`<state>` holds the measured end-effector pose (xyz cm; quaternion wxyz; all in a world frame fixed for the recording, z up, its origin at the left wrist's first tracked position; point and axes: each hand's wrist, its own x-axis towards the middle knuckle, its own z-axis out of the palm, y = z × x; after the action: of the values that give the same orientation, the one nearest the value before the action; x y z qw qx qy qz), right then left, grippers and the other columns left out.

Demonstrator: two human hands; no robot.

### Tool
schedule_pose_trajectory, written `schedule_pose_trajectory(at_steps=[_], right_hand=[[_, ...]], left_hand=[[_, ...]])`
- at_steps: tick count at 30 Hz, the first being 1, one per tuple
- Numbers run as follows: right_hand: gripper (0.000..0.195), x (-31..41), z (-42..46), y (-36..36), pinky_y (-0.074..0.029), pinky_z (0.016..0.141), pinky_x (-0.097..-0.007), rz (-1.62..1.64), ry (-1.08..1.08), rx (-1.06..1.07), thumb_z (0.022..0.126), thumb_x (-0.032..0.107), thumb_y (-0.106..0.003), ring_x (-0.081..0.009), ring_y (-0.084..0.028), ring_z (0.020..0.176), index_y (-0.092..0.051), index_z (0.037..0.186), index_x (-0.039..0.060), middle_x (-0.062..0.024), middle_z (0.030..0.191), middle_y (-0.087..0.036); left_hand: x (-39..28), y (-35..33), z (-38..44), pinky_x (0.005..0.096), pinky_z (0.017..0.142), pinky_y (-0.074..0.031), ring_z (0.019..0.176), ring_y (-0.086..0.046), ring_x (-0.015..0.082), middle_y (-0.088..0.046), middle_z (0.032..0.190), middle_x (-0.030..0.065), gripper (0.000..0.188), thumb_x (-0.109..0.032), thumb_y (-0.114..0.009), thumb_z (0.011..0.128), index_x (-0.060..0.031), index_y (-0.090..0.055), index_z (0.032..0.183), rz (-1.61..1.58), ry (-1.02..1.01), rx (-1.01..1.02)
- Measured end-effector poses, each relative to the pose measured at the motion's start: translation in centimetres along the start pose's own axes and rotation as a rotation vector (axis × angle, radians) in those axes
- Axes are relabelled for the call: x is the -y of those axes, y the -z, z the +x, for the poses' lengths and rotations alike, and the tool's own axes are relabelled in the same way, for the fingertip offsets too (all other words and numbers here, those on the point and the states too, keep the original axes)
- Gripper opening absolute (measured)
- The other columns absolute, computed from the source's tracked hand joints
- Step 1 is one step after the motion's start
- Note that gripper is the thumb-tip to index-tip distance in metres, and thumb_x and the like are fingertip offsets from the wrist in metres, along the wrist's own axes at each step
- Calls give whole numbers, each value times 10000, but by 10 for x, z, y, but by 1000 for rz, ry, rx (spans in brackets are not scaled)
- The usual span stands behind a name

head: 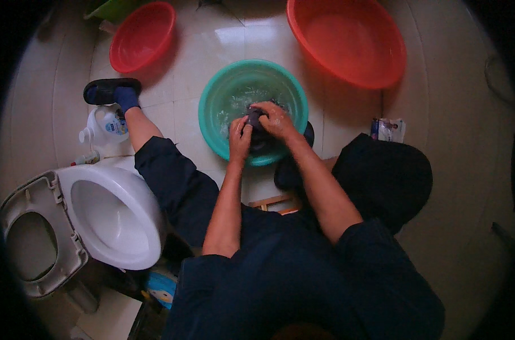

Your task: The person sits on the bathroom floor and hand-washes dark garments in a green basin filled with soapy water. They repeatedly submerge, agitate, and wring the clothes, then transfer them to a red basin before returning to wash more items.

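Note:
A green plastic basin (pixel 206 127) stands on the tiled floor before me, with sudsy water (pixel 240 93) inside. My left hand (pixel 240 138) and my right hand (pixel 276 121) are both over the basin, gripping a dark wet cloth (pixel 255 119) between them. Thumbs and fingers press on it from either side. The lower part of the cloth hangs into the basin near its front wall. What kind of cloth or garment it is I cannot tell. Wet foam shows on my right hand.
A small red basin (pixel 142 38) stands at the far left, a large red-orange basin (pixel 351 42) at the far right. At left are a white jug (pixel 108 123) and a toilet (pixel 117 221) with its lid raised. A printed packet (pixel 389 129) lies right, by the wall.

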<state>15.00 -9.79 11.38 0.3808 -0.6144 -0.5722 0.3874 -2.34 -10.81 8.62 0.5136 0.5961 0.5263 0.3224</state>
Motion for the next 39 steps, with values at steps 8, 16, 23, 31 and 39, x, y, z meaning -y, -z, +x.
schedule_pose_trajectory(at_steps=[8,16,23,31,39], right_hand=[[603,10,-55,-42,-326,945,-662,-542,-95,-41,793,375,-619,-367,-389,1271,-451,1358,244,-82,1378,-441],[486,-43,-5,-66,-397,843,-611,-578,-145,-63,828,343,-606,-337,-452,1172,-508,1281,197,-98,1282,-487],[396,-83,76,-59,-482,753,-517,-493,-452,197,883,394,-523,-407,-617,862,-653,1031,51,-255,1004,-621],[565,-85,105,4,-333,1043,-401,153,-501,230,926,465,-385,-311,-512,1200,-588,1191,9,-197,1173,-611],[528,-30,32,-8,-360,1038,-371,172,-335,209,862,412,-577,-300,-492,1210,-557,1251,54,-175,1269,-548]], left_hand=[[10,-10,-14,490,1036,-322,1205,-409,435,-392,1337,280,479,-164,-488,857,-142,-503,1335,542,-29,-245],[43,-26,45,526,893,-410,1063,-512,434,-510,1209,267,432,-233,-518,883,-157,-518,1307,571,218,-212],[43,-12,127,528,741,-470,922,-596,405,-636,957,192,281,-326,-535,868,-107,-651,1001,734,293,-9],[-28,-11,106,481,668,-452,806,-583,349,-607,832,112,234,-324,-628,831,-116,-656,934,698,-261,-17],[-33,4,14,405,899,-412,1061,-530,303,-569,1118,111,379,-222,-678,784,-110,-624,1143,491,-334,-81]])
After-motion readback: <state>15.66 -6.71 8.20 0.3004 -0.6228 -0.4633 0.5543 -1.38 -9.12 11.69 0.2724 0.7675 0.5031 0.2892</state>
